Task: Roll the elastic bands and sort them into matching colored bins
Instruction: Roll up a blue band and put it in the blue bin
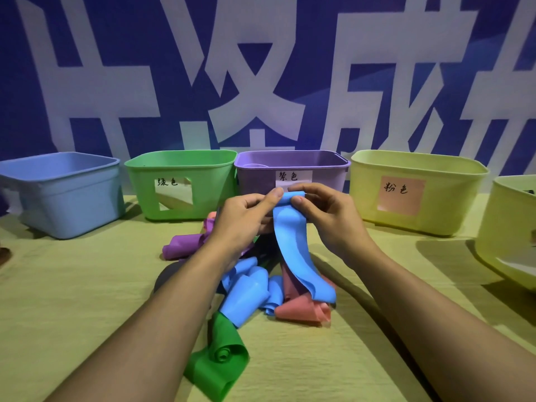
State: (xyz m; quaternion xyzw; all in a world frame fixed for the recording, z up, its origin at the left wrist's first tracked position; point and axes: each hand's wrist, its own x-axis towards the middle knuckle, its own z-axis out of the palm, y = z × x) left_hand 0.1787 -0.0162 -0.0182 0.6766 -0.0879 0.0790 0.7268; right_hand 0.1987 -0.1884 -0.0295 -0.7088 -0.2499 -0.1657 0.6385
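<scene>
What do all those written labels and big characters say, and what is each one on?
"绿色": handwritten on the green bin, beside its cutout.
"紫色": handwritten on a white label on the purple bin.
"粉色": handwritten on a pink label on the yellow bin.
Blue banner behind: huge white characters, cropped; one looks like "成", the rest cannot be read whole.
Blue bin: no text visible.
Far-right bin: a dark mark at the frame edge, unreadable.

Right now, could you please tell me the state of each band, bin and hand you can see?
Left hand: pinches the blue band's top.
Right hand: pinches the same end.
Blue band: held up, top just curled, rest hanging unrolled.
Other blue bands: loose on the table.
Green band: partly curled, on the table.
Purple band: loosely curled, on the table.
Pink bands: loose, on the table.
Blue bin: upright, contents hidden.
</scene>
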